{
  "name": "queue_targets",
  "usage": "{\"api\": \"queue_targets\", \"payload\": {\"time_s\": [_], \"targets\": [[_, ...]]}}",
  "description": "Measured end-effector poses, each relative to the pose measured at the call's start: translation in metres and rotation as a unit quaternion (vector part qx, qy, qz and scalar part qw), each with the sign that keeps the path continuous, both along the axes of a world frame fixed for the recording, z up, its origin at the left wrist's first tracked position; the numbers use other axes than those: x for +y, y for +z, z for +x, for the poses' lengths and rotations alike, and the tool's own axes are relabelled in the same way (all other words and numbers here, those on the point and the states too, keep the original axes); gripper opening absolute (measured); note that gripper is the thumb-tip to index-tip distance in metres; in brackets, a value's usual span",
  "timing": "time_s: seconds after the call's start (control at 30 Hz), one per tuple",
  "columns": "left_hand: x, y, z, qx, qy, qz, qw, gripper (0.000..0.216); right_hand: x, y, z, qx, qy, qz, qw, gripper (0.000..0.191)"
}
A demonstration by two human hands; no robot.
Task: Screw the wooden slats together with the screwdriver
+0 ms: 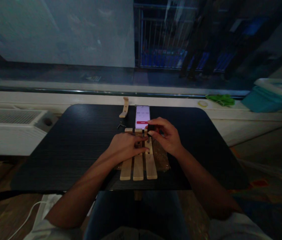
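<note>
Several pale wooden slats [138, 166] lie side by side on a black table [80, 143], running toward me. My left hand [125, 146] lies flat across their far part, fingers stretched out, pressing them down. My right hand [167, 135] is closed in a pinch round a small black object [151, 128], held upright over the far end of the slats. Just beyond the hands a phone [142, 117] lies face up with a lit screen showing a red bar. A brownish sheet [161, 156] lies under the slats on the right.
A single wooden piece [124, 108] lies at the table's far edge, with small dark screws [120, 125] near it. A white sill runs behind, holding a green cloth [221, 99], a roll of tape [202, 103] and a teal bin [271, 96]. A radiator [10, 130] stands at the left.
</note>
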State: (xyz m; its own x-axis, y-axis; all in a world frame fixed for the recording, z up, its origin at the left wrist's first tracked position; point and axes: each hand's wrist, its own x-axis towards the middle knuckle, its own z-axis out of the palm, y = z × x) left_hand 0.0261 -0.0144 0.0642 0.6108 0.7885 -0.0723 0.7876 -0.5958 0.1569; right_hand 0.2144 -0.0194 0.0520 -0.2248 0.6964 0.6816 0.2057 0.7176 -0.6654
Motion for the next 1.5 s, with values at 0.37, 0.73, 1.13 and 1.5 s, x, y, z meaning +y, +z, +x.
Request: {"api": "queue_targets", "payload": {"time_s": [0.37,0.73,1.13,1.5], "targets": [[-0.006,0.000,-0.002,-0.002,0.006,0.031,1.000,0.044,-0.003,0.005,-0.004,0.000,-0.010,0.033,0.999,0.025],[-0.006,0.000,0.000,0.003,0.017,0.018,1.000,0.045,-0.001,0.008,0.005,-0.047,0.021,0.012,0.999,0.032],[-0.006,0.001,0.001,-0.001,0.020,0.012,1.000,0.047,0.001,0.007,0.012,-0.042,-0.001,-0.020,0.999,0.032],[-0.007,0.001,0.000,0.003,0.021,0.020,1.000,0.047,0.001,0.012,0.007,-0.034,-0.031,0.013,0.999,0.030]]}}
